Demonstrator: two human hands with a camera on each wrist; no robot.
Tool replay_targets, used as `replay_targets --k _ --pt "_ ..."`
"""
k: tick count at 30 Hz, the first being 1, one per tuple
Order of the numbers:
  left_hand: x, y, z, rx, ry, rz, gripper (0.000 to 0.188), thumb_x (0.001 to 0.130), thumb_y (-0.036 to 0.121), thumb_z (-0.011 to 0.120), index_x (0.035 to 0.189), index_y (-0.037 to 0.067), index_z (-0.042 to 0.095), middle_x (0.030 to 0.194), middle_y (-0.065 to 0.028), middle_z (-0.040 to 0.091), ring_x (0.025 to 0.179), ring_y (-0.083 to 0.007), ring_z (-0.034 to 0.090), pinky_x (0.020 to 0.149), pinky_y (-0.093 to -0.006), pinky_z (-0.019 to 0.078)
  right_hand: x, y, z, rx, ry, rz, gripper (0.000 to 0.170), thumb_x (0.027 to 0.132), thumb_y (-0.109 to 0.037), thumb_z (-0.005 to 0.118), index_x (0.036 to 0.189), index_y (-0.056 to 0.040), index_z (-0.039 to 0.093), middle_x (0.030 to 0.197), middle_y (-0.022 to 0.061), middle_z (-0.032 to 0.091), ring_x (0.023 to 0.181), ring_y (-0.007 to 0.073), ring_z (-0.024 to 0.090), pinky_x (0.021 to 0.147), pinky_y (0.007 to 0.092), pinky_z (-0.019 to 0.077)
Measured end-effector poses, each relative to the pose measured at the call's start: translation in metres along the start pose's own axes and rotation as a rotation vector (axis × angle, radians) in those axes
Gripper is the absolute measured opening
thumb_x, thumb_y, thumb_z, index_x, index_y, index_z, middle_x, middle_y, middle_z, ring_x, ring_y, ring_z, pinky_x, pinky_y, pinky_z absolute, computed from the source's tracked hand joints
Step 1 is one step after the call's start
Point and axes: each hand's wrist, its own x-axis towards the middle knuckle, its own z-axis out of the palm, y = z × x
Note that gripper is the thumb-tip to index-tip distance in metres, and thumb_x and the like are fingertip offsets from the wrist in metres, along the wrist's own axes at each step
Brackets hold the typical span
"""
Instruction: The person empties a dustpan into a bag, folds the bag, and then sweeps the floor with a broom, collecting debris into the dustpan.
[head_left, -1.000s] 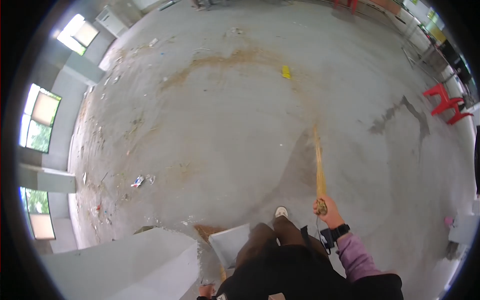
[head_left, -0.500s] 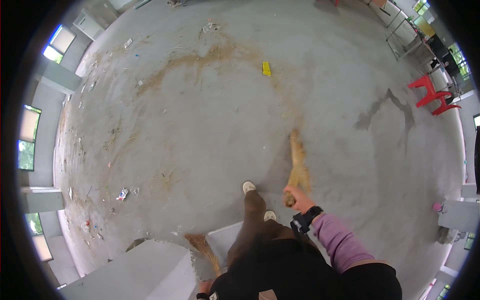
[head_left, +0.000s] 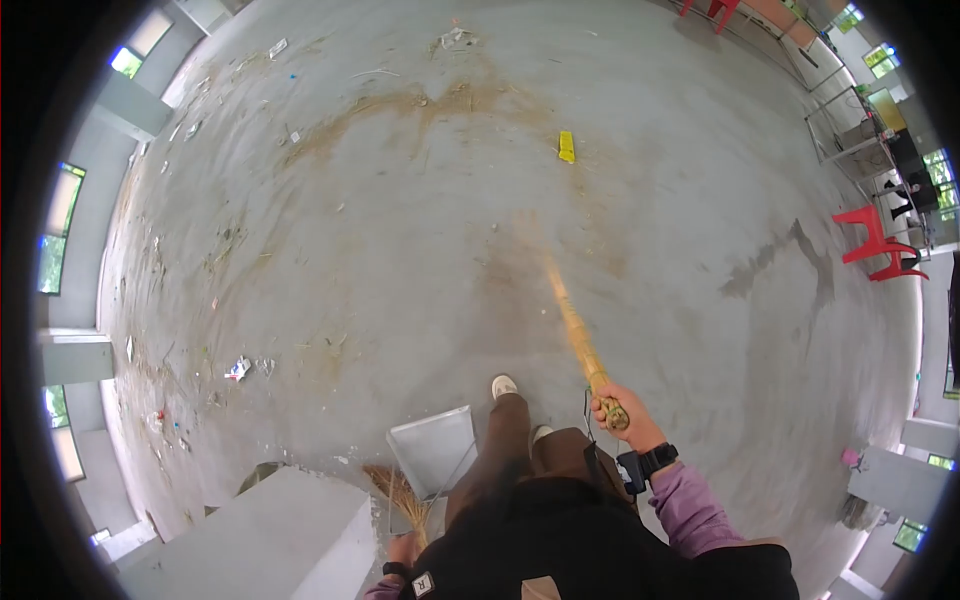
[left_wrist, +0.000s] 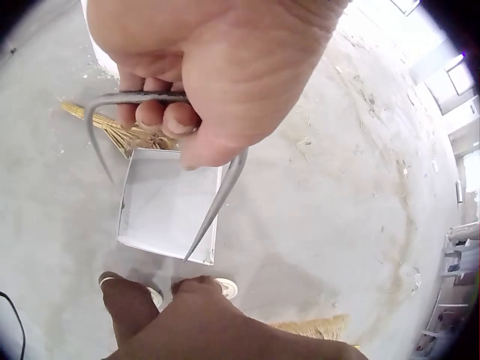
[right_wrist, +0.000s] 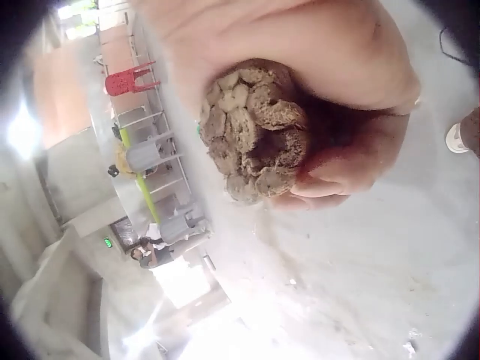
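My right hand (head_left: 628,418) grips the handle end of a straw broom (head_left: 580,340), whose blurred head lies over the floor ahead of my feet. In the right wrist view the bundled butt of the broom (right_wrist: 255,131) sticks out of the curled right hand (right_wrist: 322,90). My left hand (left_wrist: 217,82) holds the thin metal handle (left_wrist: 217,214) of a white dustpan (left_wrist: 169,202), its fingers curled round the bar. A second straw broom (head_left: 398,492) is beside the dustpan (head_left: 435,445), close to the left hand (head_left: 403,548).
A yellow object (head_left: 567,147) lies near a curved band of brown dirt (head_left: 400,105). Scraps litter the left floor, among them a crumpled wrapper (head_left: 238,369). A white block (head_left: 270,535) stands at lower left. Red stools (head_left: 868,235) and metal frames are at right; a person (right_wrist: 154,257) is in the distance.
The right hand's broom has swung, its head now farther forward and left. The dustpan shows more fully beside my legs, and my feet have shifted.
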Motion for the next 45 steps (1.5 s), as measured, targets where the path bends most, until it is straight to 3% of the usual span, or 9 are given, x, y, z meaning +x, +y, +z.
replay_targets --k 8,11,14,17,19,26,28,32,45 --pt "-0.009 0.079 0.025 -0.103 0.118 -0.151 0.018 0.070 0.016 0.062 0.062 -0.001 0.061 0.053 -0.0038 0.055 0.047 -0.0128 0.050 0.045 -0.0297 0.0394 0.030 -0.020 -0.066 0.207 0.169 -0.181 0.012 0.077 -0.016 0.055 0.078 -0.0082 0.046 0.067 0.0058 0.052 0.055 0.0143 0.052 0.043 0.0289 0.0424" --pt "-0.013 0.095 0.034 -0.046 0.148 -0.090 0.019 0.069 0.016 0.064 0.063 -0.001 0.060 0.054 -0.0040 0.056 0.047 -0.0129 0.051 0.046 -0.0296 0.0407 0.071 -0.031 -0.107 0.251 0.151 -0.045 0.017 0.072 -0.010 0.060 0.084 -0.0084 0.048 0.073 0.0067 0.053 0.063 0.0175 0.054 0.052 0.0295 0.0442" --pt "-0.001 0.072 0.051 -0.003 0.061 0.152 0.021 0.070 0.018 0.064 0.064 -0.001 0.060 0.055 -0.0044 0.056 0.048 -0.0131 0.052 0.046 -0.0295 0.0418 0.065 -0.041 -0.077 -1.229 0.024 -0.800 0.030 0.066 -0.003 0.063 0.093 -0.0078 0.050 0.079 0.0070 0.054 0.072 0.0206 0.054 0.062 0.0297 0.0443" --pt "-0.012 0.098 0.066 -0.036 0.069 -0.078 0.017 0.071 0.016 0.064 0.064 0.000 0.061 0.056 -0.0040 0.056 0.048 -0.0129 0.052 0.046 -0.0292 0.0415 0.090 -0.024 -0.046 -1.278 -0.152 -0.902 0.031 0.065 -0.002 0.062 0.093 -0.0054 0.050 0.077 0.0082 0.055 0.070 0.0215 0.056 0.061 0.0302 0.0454" --pt "-0.014 0.102 0.074 0.069 0.022 0.048 0.014 0.070 0.015 0.064 0.066 0.002 0.059 0.056 -0.0031 0.054 0.047 -0.0134 0.051 0.045 -0.0290 0.0411 0.148 -0.001 -0.037 -0.015 -0.070 0.150 0.018 0.070 -0.011 0.061 0.082 -0.0028 0.050 0.066 0.0082 0.055 0.056 0.0203 0.056 0.049 0.0314 0.0463" --pt "-0.019 0.127 0.094 -0.346 -0.033 -0.287 0.011 0.073 0.013 0.060 0.072 0.005 0.054 0.057 -0.0011 0.048 0.045 -0.0151 0.047 0.044 -0.0293 0.0419 0.123 -0.045 0.038 -0.233 -0.109 0.057 0.015 0.076 -0.018 0.056 0.072 -0.0035 0.052 0.061 0.0070 0.055 0.048 0.0156 0.054 0.040 0.0269 0.0438" --pt "-0.018 0.124 0.099 -0.170 -0.024 -0.093 0.010 0.073 0.012 0.060 0.072 0.004 0.054 0.058 -0.0017 0.048 0.047 -0.0148 0.048 0.046 -0.0290 0.0423 0.095 -0.067 0.038 -0.233 -0.158 0.036 0.015 0.077 -0.017 0.055 0.073 -0.0033 0.052 0.062 0.0067 0.055 0.047 0.0142 0.054 0.040 0.0251 0.0434" --pt "-0.031 0.156 0.104 -0.303 0.056 -0.290 0.013 0.073 0.013 0.060 0.074 0.001 0.055 0.060 -0.0029 0.049 0.052 -0.0146 0.050 0.048 -0.0285 0.0432 0.041 -0.072 0.028 -0.281 -0.099 0.055 0.015 0.077 -0.017 0.055 0.076 -0.0024 0.051 0.064 0.0063 0.056 0.047 0.0133 0.054 0.040 0.0244 0.0434" --pt "0.010 0.124 0.111 -0.169 -0.006 -0.059 0.022 0.069 0.017 0.062 0.072 -0.004 0.061 0.061 -0.0072 0.058 0.054 -0.0149 0.054 0.050 -0.0287 0.0407 0.008 -0.035 -0.045 -0.038 0.183 0.140 0.012 0.077 -0.014 0.054 0.076 -0.0044 0.047 0.059 0.0081 0.052 0.047 0.0198 0.053 0.041 0.0312 0.0441"
